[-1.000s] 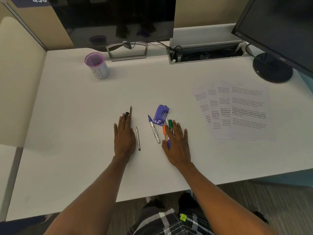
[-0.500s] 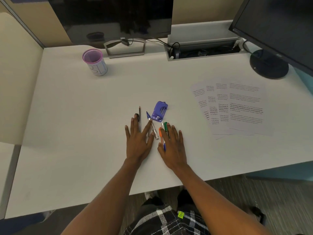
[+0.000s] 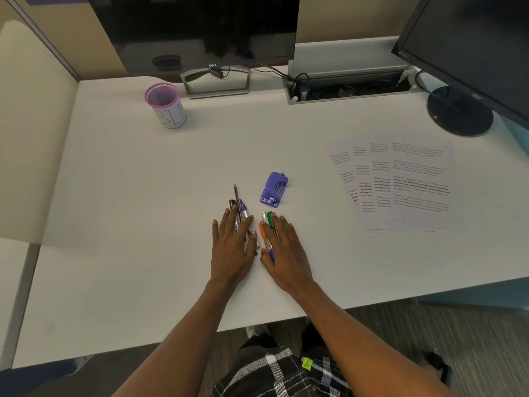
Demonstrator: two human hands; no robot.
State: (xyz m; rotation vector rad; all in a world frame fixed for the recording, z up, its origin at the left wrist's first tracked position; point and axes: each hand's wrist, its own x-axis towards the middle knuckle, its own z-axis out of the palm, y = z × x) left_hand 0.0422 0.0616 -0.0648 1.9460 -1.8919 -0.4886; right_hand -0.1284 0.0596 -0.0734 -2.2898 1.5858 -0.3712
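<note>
My left hand [image 3: 233, 247] lies flat on the white desk [image 3: 120, 224] with straight fingers, resting on a bunch of pens: a thin dark pencil [image 3: 236, 193], a black pen [image 3: 232, 204] and a blue-capped marker [image 3: 243, 209]. My right hand [image 3: 287, 253] also lies flat, its fingers over a green pen [image 3: 270, 219], an orange pen [image 3: 262, 229] and a blue-ended pen [image 3: 271, 255]. The two hands sit side by side, almost touching. A small purple stapler [image 3: 274, 189] lies just beyond the fingertips.
A purple-rimmed mesh cup [image 3: 166, 106] stands at the back left. Several printed sheets [image 3: 400, 181] fan out at the right. Two monitors on stands [image 3: 216, 81] [image 3: 458, 113] and a cable tray [image 3: 346, 91] line the back edge.
My left hand has slid right, sweeping the pencil, black pen and marker together towards my right hand. The right hand has stayed on its pens.
</note>
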